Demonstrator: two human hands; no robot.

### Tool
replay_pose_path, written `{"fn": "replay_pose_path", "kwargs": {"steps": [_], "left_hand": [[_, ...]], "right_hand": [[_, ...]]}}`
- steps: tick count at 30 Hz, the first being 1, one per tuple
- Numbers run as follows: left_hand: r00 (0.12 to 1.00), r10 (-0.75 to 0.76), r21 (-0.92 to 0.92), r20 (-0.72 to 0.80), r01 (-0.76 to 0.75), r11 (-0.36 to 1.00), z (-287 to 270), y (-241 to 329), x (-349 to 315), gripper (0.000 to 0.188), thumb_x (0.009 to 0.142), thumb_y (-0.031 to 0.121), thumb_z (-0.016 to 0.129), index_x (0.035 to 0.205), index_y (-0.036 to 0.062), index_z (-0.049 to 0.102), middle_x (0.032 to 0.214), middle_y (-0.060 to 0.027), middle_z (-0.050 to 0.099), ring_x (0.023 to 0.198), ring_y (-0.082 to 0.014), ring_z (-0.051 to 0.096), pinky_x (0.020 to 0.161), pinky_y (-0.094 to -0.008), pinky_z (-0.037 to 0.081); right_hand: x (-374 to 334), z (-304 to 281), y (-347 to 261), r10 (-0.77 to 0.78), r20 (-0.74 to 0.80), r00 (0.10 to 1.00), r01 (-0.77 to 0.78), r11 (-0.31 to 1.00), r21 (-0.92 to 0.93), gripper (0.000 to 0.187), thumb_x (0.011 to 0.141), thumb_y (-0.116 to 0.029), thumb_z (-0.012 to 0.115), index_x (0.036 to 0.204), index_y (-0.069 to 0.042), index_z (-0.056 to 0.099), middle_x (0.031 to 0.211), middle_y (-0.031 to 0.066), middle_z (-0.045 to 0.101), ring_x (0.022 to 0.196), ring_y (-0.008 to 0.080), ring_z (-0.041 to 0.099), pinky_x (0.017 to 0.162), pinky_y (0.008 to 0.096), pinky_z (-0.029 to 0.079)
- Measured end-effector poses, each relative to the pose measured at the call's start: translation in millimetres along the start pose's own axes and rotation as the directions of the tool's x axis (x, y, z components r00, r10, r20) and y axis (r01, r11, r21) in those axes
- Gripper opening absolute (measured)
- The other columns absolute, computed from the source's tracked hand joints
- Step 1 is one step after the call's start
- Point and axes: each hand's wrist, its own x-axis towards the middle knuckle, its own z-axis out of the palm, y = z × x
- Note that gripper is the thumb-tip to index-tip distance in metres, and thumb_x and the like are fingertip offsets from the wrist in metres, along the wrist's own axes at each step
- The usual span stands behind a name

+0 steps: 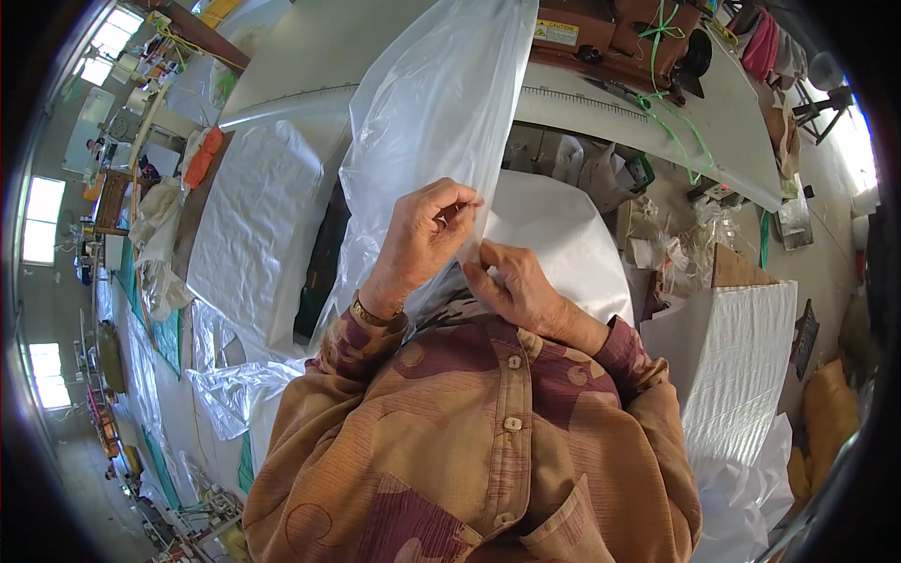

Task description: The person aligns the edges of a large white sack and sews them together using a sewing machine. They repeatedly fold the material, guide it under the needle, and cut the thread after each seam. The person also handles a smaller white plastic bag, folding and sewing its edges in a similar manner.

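Observation:
A sheet of clear plastic film (422,103) hangs over the near edge of the table and falls toward my lap. My left hand (424,242) pinches the film's right edge between thumb and forefinger. Just below and to the right, my right hand (524,289) is closed on the same edge, its thumb and forefinger together. The part of the film under my fingers is hidden. White sheeting (554,225) lies over my lap beneath the hands, partly covered by the film.
A brown sewing machine (610,42) with green string (671,103) stands on the pale table (741,159), which has a ruler strip (582,101) along its edge. Flat stacks of white material stand left (258,216) and right (737,366). Plastic scraps (694,239) lie at the right.

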Motion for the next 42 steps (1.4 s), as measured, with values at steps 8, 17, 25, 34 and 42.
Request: {"fn": "replay_pose_path", "kwargs": {"steps": [8,17,25,34,42], "left_hand": [[0.995,-0.094,-0.054,0.037,0.096,0.994,-6.9,2.7,-10.6,0.009,0.096,0.004,0.062,0.098,-0.0040,0.066,0.080,0.0002,0.059,0.061,-0.0030,0.048,0.051,-0.0209,0.040],[0.934,-0.311,-0.157,-0.175,0.285,0.946,-14.1,17.4,-18.9,0.026,0.093,0.003,0.067,0.118,-0.0038,0.068,0.077,-0.0016,0.065,0.061,-0.0037,0.050,0.052,-0.0203,0.041],[0.962,-0.023,-0.128,-0.272,-0.012,0.992,-16.7,37.9,-17.2,0.029,0.099,0.005,0.055,0.125,-0.0022,0.066,0.083,-0.0020,0.058,0.059,-0.0057,0.050,0.053,-0.0200,0.041],[0.974,0.021,0.318,-0.227,0.054,0.947,12.0,8.9,-10.8,0.028,0.089,0.000,0.068,0.117,-0.0020,0.068,0.079,-0.0094,0.057,0.061,-0.0153,0.056,0.056,-0.0291,0.045],[0.961,0.268,0.424,0.066,-0.270,0.865,49.8,-18.7,6.7,0.030,0.081,-0.005,0.065,0.111,-0.0008,0.066,0.084,-0.0153,0.061,0.065,-0.0341,0.062,0.059,-0.0417,0.050]], "right_hand": [[2.0,19.5,2.6,-0.271,0.063,0.960,0.278,0.944,-0.175,0.015,0.085,-0.011,0.067,0.081,-0.005,0.053,0.071,0.0097,0.059,0.066,0.0313,0.062,0.066,0.0399,0.049],[44.0,-11.2,48.7,-0.231,-0.399,0.887,0.223,0.973,-0.066,0.013,0.085,-0.012,0.068,0.094,-0.004,0.063,0.093,0.0121,0.067,0.087,0.0297,0.066,0.079,0.0411,0.052],[115.1,70.2,78.5,-0.198,0.221,0.955,0.141,0.958,0.251,0.013,0.082,-0.013,0.068,0.090,-0.002,0.066,0.093,0.0177,0.066,0.085,0.0351,0.066,0.074,0.0451,0.052],[128.7,45.7,124.1,-0.200,-0.302,0.932,0.209,0.978,-0.001,0.009,0.084,-0.007,0.062,0.078,0.000,0.063,0.073,0.0176,0.062,0.069,0.0334,0.063,0.063,0.0415,0.049],[191.5,-127.9,94.8,-0.004,-0.624,0.782,-0.184,0.954,-0.237,0.040,0.095,-0.029,0.061,0.078,0.007,0.064,0.068,0.0246,0.064,0.068,0.0389,0.066,0.064,0.0457,0.049]]}}
